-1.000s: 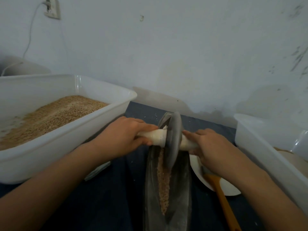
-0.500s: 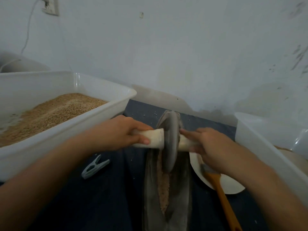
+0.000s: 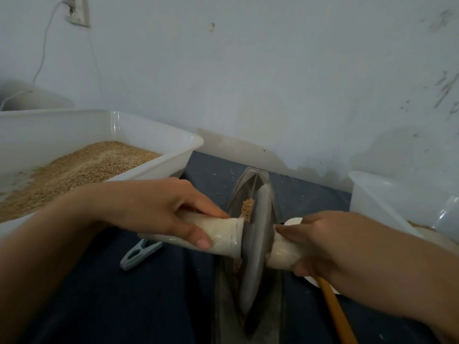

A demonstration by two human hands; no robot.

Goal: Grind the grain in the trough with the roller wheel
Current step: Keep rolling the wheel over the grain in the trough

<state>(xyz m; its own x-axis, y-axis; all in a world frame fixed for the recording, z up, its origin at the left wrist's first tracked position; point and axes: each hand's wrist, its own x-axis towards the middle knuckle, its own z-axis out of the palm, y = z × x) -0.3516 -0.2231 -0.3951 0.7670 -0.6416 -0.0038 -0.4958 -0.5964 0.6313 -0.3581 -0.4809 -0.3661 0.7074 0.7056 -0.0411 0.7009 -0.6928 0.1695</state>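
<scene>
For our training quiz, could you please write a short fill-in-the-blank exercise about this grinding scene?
1. The left hand and the right hand each grip a pale ____ of the roller wheel.
2. The wheel's disc stands in the long, narrow ____, where some grain shows beside it.
3. The big white tub on the person's left holds a heap of ____.
4. A grey ____ lies on the dark cloth below the left hand.

Missing words: handle; trough; grain; clothespin
</scene>
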